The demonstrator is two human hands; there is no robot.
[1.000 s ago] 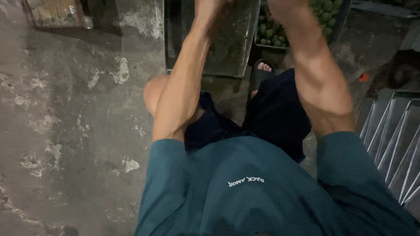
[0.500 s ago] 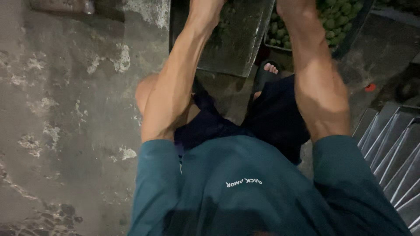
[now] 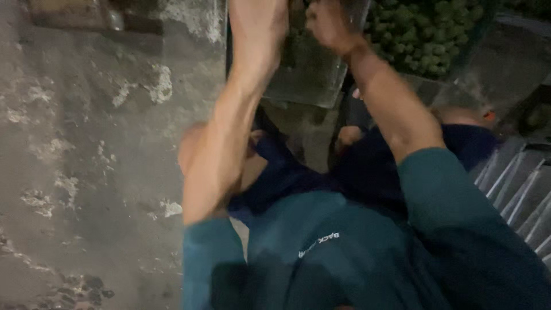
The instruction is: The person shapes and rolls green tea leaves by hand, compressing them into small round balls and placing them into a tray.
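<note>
Floor [image 3: 74, 172], left half of frame: bare concrete, stained, pale patches where the skin has flaked. Upper left corner: a brownish block [image 3: 63, 11] with a bit of metal beside it, too blurred to identify. Light is dim, whole frame motion-smeared.

Person sits low, knees apart, teal shirt [image 3: 321, 252], dark shorts [image 3: 298, 172]. Both arms reach out to top centre of frame.

Left hand [image 3: 258, 20]: top centre, over the left edge of the tray [image 3: 310, 74]. Fingers run out past the top edge of the frame, so I cannot tell how open it is or whether it has hold of anything.

Tray: grey, flat, scuffed, on the floor in front of the knees, top centre. Both hands are over its far end.

Right hand [image 3: 328, 26]: just right of the left one, near it, apart. Fingers look curled in toward the palm. Too blurred to say if they close on anything, so 0 confirmed holds.

Step, my read: 2-handed work at the far end of the tray, mid-motion. Anything further there needs both hands kept close together over the tray. A reach to the fruit [image 3: 425, 34] needs the right hand to cross the crate rim [image 3: 459, 72].

Fruit: small, round, green, heaped in a crate, upper right, just beside the tray.

Right edge: grey metal slats [image 3: 516, 183], slanted, close to the right sleeve.
</note>
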